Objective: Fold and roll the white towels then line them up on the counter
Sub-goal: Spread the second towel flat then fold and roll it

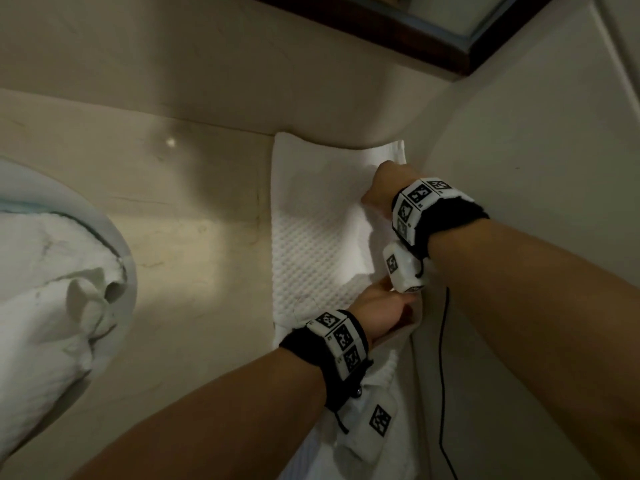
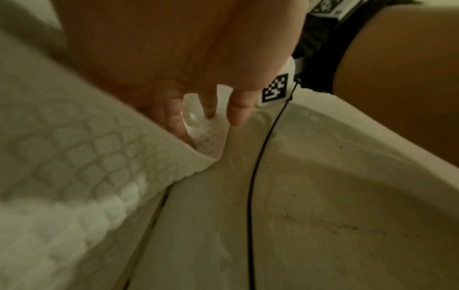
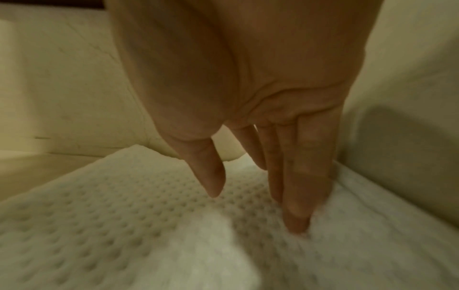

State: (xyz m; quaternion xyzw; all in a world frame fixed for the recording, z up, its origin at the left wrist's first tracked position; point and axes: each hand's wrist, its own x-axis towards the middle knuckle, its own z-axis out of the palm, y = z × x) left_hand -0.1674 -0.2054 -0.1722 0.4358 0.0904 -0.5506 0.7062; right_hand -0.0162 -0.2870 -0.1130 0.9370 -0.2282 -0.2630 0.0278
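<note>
Left hand (image 2: pixel 198 109) pinches the towel's (image 1: pixel 311 237) near right edge; right hand (image 3: pixel 273 157) presses straight fingers flat on its far right side. Towel lies spread on the counter (image 1: pixel 194 244), against the corner wall. Folding step, likely. Next: carry the edge across evenly. More towels (image 1: pixel 52 289) wait left.

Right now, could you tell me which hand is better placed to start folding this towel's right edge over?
Probably the left hand: its fingers already reach under the towel edge, while the right hand only rests straight fingers on top.
</note>
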